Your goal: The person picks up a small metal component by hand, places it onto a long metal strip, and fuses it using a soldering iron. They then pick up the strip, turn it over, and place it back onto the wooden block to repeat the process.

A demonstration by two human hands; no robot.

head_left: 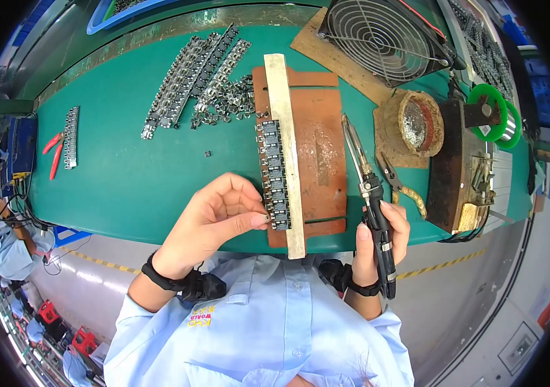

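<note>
In front of me lies a brown board (pixel 323 148) with a pale bar (pixel 283 103) along it. Against the bar's left side stands a row of small black electronic components (pixel 276 171) with metal pins. My left hand (pixel 213 219) is closed in a pinch at the row's near end; a tiny metal part shows at the thumb and fingertips, its kind too small to tell. My right hand (pixel 396 233) is wrapped round the black handle of a soldering iron (pixel 374 203), whose tip points away from me, just right of the board and apart from the components.
Component strips (pixel 191 80) and a loose pile of small parts (pixel 226 103) lie beyond my left hand. Red-handled pliers (pixel 55 155) are far left. At right are worn pliers (pixel 404 187), a round pot (pixel 410 122), green solder spools (pixel 489 113) and a fan (pixel 381 39).
</note>
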